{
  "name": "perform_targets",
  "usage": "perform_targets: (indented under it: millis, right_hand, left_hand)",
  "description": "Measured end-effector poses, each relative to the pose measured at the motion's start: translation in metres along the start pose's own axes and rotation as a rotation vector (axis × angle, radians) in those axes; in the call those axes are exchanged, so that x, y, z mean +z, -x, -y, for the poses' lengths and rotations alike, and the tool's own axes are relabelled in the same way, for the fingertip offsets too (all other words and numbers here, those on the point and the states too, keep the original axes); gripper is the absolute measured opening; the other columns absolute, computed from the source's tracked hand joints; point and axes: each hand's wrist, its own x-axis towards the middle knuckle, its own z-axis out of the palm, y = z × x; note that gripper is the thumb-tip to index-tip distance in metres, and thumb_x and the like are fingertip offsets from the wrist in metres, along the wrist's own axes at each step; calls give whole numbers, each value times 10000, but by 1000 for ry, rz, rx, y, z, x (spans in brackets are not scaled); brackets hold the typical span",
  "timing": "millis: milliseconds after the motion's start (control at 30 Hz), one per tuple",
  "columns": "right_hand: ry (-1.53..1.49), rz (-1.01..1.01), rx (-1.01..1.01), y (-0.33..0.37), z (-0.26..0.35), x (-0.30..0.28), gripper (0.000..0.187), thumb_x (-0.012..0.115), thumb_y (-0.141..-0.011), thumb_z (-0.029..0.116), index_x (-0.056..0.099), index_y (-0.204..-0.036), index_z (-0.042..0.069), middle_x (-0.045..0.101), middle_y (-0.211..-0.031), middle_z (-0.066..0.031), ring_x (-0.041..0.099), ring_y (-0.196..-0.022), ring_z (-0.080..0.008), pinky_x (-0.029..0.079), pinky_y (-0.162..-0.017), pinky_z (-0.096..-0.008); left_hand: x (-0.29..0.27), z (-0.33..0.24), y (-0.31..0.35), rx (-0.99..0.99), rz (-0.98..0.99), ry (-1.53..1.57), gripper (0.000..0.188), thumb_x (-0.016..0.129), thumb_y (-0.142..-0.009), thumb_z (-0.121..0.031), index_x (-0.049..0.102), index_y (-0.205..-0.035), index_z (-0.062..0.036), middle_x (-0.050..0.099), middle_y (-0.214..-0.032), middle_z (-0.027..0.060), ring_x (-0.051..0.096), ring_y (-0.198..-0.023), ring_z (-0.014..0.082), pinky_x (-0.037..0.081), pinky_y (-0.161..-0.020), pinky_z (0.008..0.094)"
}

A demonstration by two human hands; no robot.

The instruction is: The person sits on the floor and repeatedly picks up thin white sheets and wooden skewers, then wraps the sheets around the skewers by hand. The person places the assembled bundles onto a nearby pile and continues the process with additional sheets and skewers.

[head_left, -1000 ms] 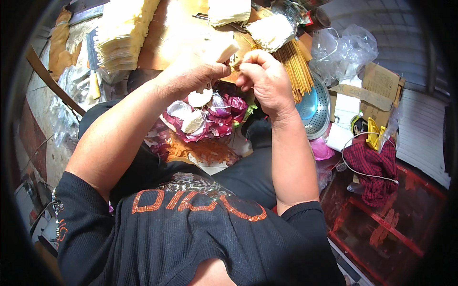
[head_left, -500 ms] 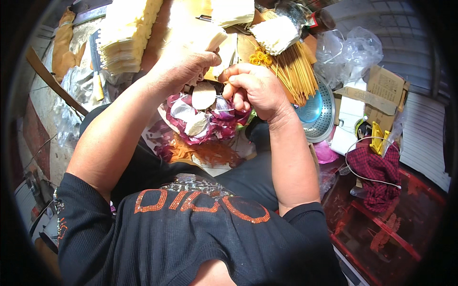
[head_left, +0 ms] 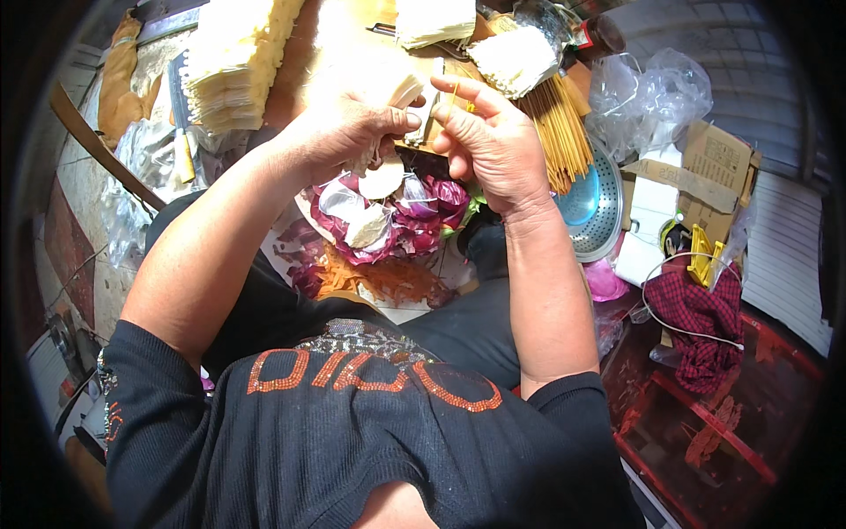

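My left hand (head_left: 351, 132) grips a thick wad of pale folded sheets (head_left: 404, 90), washed out by bright sun. Close on its right, my right hand (head_left: 495, 152) has curled fingers, with a thin yellow rubber band (head_left: 455, 89) showing between thumb and forefinger. The two hands are apart. Beneath them lies a heap of purple onion skins (head_left: 411, 231) with white scraps and a pale rounded piece (head_left: 381, 181) on it. Behind my right hand, a bundle of thin yellow-brown sticks (head_left: 557, 132) lies with a white stack (head_left: 515, 62) at its top.
A tall stack of cream sheets (head_left: 236, 70) stands far left, beside a knife (head_left: 181, 141). Another pale stack (head_left: 432, 22) lies at the back. On the right are a perforated metal basin (head_left: 608, 207), clear plastic bags (head_left: 652, 93), cardboard (head_left: 718, 172) and a checked cloth (head_left: 696, 309).
My right hand has moved up and to the right, away from the left, its thumb and forefinger spreading. The left hand keeps its hold on the wad, its thumb shifting slightly.
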Motion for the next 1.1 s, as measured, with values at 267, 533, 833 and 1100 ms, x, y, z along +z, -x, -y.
perform_targets:
  millis: [267,533,833,1100]
  right_hand:
    - [33,-165,-42,-8,-3,-3,293,548,-928,117,595,-1179,-28,644,-729,-28,519,-489,-27,391,-438,-142]
    - [95,-19,-4,-1,-4,6,265,524,-851,72,646,-1062,-33,653,-764,-50,553,-538,-61,455,-518,-189]
    - [303,-56,-57,-4,-14,12,165,637,-878,131,672,-977,4,649,-772,-6,530,-552,-39,441,-503,-184]
    - [421,-108,-83,-7,-17,12,196,611,-800,82,687,-959,-3,667,-764,-13,571,-597,-53,485,-557,-205]
  left_hand:
    - [4,-6,2,3,118,216,405,685,-850,-248,542,-1154,-22,571,-798,16,522,-613,85,489,-496,238]
    - [8,-1,-1,-36,3,407,371,697,-859,-374,580,-1046,-76,604,-844,33,619,-708,142,552,-643,324]
    - [19,7,-4,41,56,388,367,668,-884,-369,582,-1093,-80,605,-965,49,608,-862,155,532,-713,317]
    - [20,10,-2,92,89,301,389,663,-894,-328,591,-1144,-38,618,-1019,59,599,-896,131,505,-745,280]
